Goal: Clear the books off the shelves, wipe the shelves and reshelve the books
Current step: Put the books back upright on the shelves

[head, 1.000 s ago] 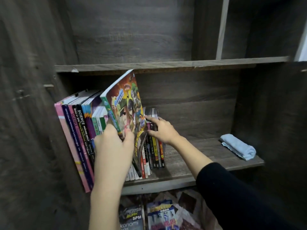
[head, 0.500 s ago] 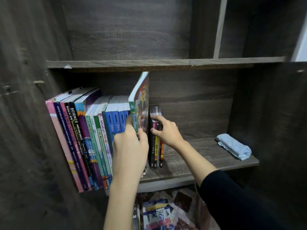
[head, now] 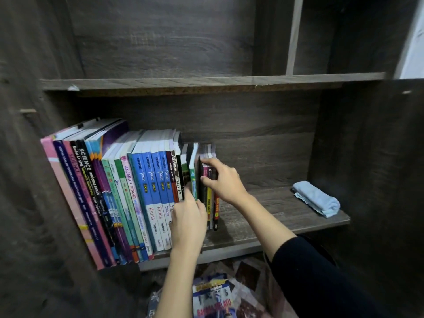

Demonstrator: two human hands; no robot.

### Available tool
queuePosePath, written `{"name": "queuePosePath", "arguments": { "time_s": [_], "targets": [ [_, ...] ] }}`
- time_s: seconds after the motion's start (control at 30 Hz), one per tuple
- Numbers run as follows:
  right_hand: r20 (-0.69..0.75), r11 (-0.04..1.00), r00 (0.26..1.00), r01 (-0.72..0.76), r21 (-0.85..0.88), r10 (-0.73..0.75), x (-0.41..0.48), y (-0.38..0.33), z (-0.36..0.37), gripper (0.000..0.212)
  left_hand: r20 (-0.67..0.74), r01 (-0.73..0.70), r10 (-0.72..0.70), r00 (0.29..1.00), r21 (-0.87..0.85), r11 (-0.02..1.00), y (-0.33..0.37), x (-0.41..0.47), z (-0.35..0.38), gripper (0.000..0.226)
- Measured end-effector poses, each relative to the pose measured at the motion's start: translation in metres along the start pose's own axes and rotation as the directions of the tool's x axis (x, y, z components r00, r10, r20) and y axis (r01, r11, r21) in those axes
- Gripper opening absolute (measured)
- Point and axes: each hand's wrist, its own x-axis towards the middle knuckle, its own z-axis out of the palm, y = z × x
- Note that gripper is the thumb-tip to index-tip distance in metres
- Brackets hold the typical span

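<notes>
A row of books (head: 128, 193) is seen standing on the lower shelf (head: 270, 228) of a dark wood-grain bookcase, packed against the left wall and leaning slightly to the left. Among them 4 blue spines marked "fokus" (head: 152, 180) are lined up side by side, with a pink-covered book (head: 68, 198) at the far left end. A green-spined book (head: 194, 173) is pinched at its lower spine by the left hand (head: 188, 223) — thumb and fingers closed around it — and is held upright in the gap between the main row and a small group of slim dark books (head: 210, 198) to the right. That small group is gripped from its right side by the right hand (head: 223, 180), whose fingers are curled over the spines and top edges; the arm is covered by a black sleeve (head: 321, 278). A folded light-blue cloth (head: 317, 198) is lying at the right end of the same shelf, well apart from the books. The shelf above (head: 206, 82) is seen as a bare board. Below the lower shelf, more books with colourful covers (head: 213, 297) are lying in a loose heap — their titles are only partly readable.
</notes>
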Motion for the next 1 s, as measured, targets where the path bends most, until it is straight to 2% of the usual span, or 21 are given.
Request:
{"name": "queuePosePath", "arguments": {
  "time_s": [0.37, 0.57, 0.63, 0.7, 0.83, 1.0],
  "targets": [
    [-0.005, 0.999, 1.0, 0.027, -0.018, -0.028, 0.004, 0.001, 0.01, 0.048, 0.035, 0.097, -0.096, 0.995, -0.025, 0.995, -0.013, 0.007, 0.036, 0.038],
    [0.036, 0.998, 0.999, 0.032, -0.048, -0.031, 0.008, -0.003, 0.012, 0.049, 0.293, 0.131, -0.069, 0.954, -0.199, 0.971, -0.027, 0.007, 0.018, 0.057],
    [0.044, 0.998, 0.999, 0.029, -0.062, -0.027, 0.009, -0.003, 0.013, 0.05, 0.231, 0.135, -0.084, 0.969, -0.214, 0.967, -0.03, 0.007, 0.011, 0.054],
    [0.049, 0.998, 0.998, 0.028, -0.061, -0.025, 0.009, -0.004, 0.014, 0.05, 0.097, 0.13, -0.108, 0.989, -0.255, 0.958, -0.033, 0.007, 0.009, 0.046],
    [0.045, 0.998, 0.999, 0.02, -0.053, -0.017, 0.008, -0.005, 0.015, 0.051, -0.124, 0.029, -0.065, 0.99, -0.275, 0.961, -0.04, 0.001, 0.027, 0.024],
    [0.052, 0.997, 0.998, 0.032, -0.067, -0.028, 0.008, -0.005, 0.015, 0.051, -0.286, -0.112, 0.031, 0.958, -0.274, 0.955, -0.05, 0.002, 0.055, 0.025]
  ]
}}
